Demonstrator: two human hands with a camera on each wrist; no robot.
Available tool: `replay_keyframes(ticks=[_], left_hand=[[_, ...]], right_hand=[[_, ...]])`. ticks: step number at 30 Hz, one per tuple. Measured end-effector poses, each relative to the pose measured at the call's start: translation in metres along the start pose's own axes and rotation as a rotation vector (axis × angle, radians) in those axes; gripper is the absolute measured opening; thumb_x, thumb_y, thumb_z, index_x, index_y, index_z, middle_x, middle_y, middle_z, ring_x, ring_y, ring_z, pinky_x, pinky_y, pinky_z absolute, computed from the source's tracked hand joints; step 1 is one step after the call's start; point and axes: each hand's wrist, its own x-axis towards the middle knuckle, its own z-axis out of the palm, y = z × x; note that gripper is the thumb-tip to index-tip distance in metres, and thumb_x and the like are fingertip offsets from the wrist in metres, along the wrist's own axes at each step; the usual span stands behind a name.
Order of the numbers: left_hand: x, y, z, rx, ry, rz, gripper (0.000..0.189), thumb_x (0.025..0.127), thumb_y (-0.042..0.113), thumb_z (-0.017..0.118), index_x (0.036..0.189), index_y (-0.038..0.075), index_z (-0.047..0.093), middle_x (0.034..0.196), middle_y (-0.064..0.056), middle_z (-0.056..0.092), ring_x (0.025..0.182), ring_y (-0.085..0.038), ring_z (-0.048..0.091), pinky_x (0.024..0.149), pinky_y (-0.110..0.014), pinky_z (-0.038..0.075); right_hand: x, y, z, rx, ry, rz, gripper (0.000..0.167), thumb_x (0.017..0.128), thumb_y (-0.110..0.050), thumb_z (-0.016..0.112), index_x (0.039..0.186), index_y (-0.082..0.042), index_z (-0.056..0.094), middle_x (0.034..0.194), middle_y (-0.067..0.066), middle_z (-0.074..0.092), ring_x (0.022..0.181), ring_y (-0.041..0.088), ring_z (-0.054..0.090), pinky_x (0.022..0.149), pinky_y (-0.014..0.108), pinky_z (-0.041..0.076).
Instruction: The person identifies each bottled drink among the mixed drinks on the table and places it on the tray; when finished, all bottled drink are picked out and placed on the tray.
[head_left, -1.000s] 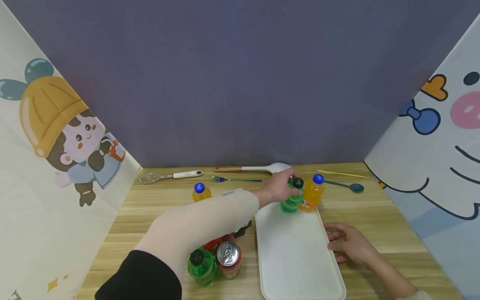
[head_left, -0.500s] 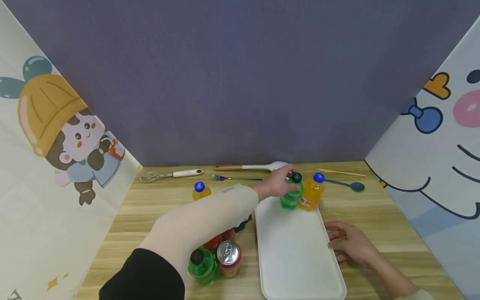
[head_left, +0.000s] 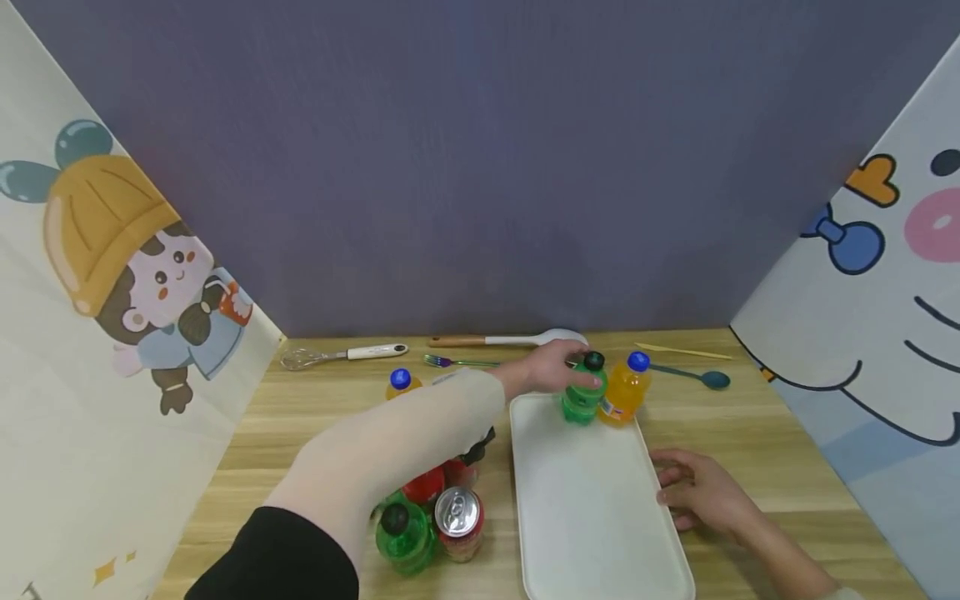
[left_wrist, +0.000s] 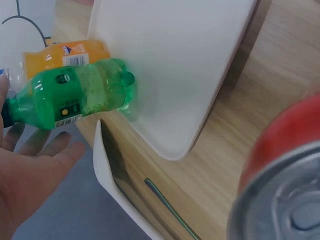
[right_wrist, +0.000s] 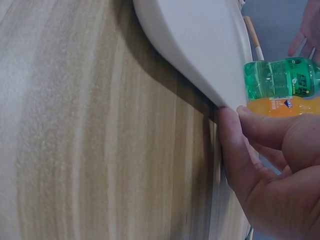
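On the far end of a white tray [head_left: 600,500] stands a green soda bottle [head_left: 582,403] with a black cap, right beside an orange soda bottle [head_left: 627,390] with a blue cap. My left hand [head_left: 549,367] is next to the green bottle. Its fingers [left_wrist: 56,146] are spread loosely and lie beside the bottle's upper part, not curled round it, as the left wrist view shows. At the tray's right long edge, my right hand [head_left: 703,490] pinches the rim between thumb and index finger [right_wrist: 231,131].
Left of the tray stand a second green bottle [head_left: 406,537], a soda can [head_left: 459,523], red-labelled drinks [head_left: 425,485] and another orange bottle [head_left: 402,382], partly behind my left arm. Along the back lie a whisk [head_left: 345,354], a fork [head_left: 459,362], a white spoon [head_left: 525,339] and a dark spoon [head_left: 697,377].
My left hand has loosened from the green bottle and drawn slightly left, while the bottle stays standing on the tray. The right hand keeps its place at the tray's edge.
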Motion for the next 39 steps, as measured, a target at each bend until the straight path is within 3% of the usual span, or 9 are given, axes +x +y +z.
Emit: replay_keyframes(ticks=[3,10,17,22,27,31,35,39], left_hand=[[-0.005,0.000,-0.002,-0.032,-0.025,-0.019,0.073,0.096,0.036,0.074,0.157,0.013,0.041,0.159,-0.006,0.046,0.143,-0.026,0.048,0.113,-0.036,0.046],[-0.019,0.004,-0.010,-0.106,0.011,-0.030,0.071,0.096,0.038,0.073,0.155,0.015,0.042,0.156,-0.008,0.048,0.141,-0.025,0.050,0.106,-0.035,0.051],[-0.042,0.006,-0.034,-0.116,0.078,-0.013,0.063,0.097,0.044,0.069,0.150,0.016,0.049,0.146,-0.009,0.056,0.130,-0.022,0.056,0.103,-0.036,0.052],[-0.070,0.005,-0.059,-0.105,0.161,-0.006,0.056,0.099,0.043,0.067,0.144,0.013,0.053,0.142,-0.007,0.058,0.130,-0.022,0.056,0.102,-0.039,0.053],[-0.102,0.001,-0.075,-0.089,0.207,0.008,0.050,0.098,0.042,0.067,0.140,0.017,0.056,0.135,-0.003,0.061,0.129,-0.022,0.057,0.100,-0.039,0.053],[-0.126,-0.002,-0.081,-0.099,0.233,0.061,0.047,0.098,0.037,0.070,0.139,0.017,0.057,0.131,-0.001,0.063,0.123,-0.020,0.062,0.098,-0.038,0.055],[-0.148,-0.004,-0.083,-0.094,0.219,0.136,0.049,0.097,0.030,0.071,0.142,0.016,0.055,0.134,-0.001,0.062,0.124,-0.020,0.061,0.102,-0.039,0.054],[-0.172,-0.007,-0.083,-0.071,0.209,0.160,0.053,0.097,0.029,0.073,0.145,0.019,0.053,0.136,0.001,0.061,0.127,-0.018,0.059,0.107,-0.042,0.050]], right_hand=[[0.000,0.002,0.000,0.008,-0.012,-0.005,0.069,0.091,-0.002,0.072,0.152,0.004,0.040,0.116,0.020,0.064,0.087,0.027,0.069,0.066,0.046,0.063],[0.000,0.002,0.000,-0.010,-0.005,-0.001,0.066,0.092,-0.002,0.071,0.151,0.004,0.041,0.116,0.019,0.064,0.089,0.026,0.069,0.066,0.045,0.063],[-0.002,0.004,-0.002,-0.003,-0.034,-0.004,0.069,0.091,-0.007,0.074,0.150,0.006,0.041,0.116,0.019,0.064,0.090,0.026,0.069,0.068,0.045,0.064],[-0.001,0.005,-0.004,0.009,-0.073,-0.010,0.073,0.090,-0.010,0.077,0.150,0.008,0.039,0.117,0.019,0.063,0.092,0.026,0.068,0.070,0.046,0.064],[0.000,0.006,-0.007,-0.004,-0.084,-0.025,0.075,0.090,-0.009,0.077,0.150,0.010,0.037,0.115,0.018,0.065,0.091,0.026,0.069,0.069,0.044,0.064],[-0.001,0.005,-0.008,-0.008,-0.091,-0.021,0.076,0.089,-0.008,0.077,0.150,0.011,0.036,0.114,0.017,0.065,0.091,0.026,0.069,0.070,0.045,0.063],[-0.004,0.004,-0.007,-0.005,-0.099,-0.011,0.077,0.089,-0.008,0.077,0.151,0.011,0.035,0.115,0.019,0.064,0.092,0.026,0.069,0.071,0.045,0.064],[-0.005,0.005,-0.006,-0.012,-0.101,-0.008,0.077,0.088,-0.010,0.078,0.151,0.010,0.036,0.116,0.018,0.064,0.092,0.026,0.068,0.071,0.045,0.063]])
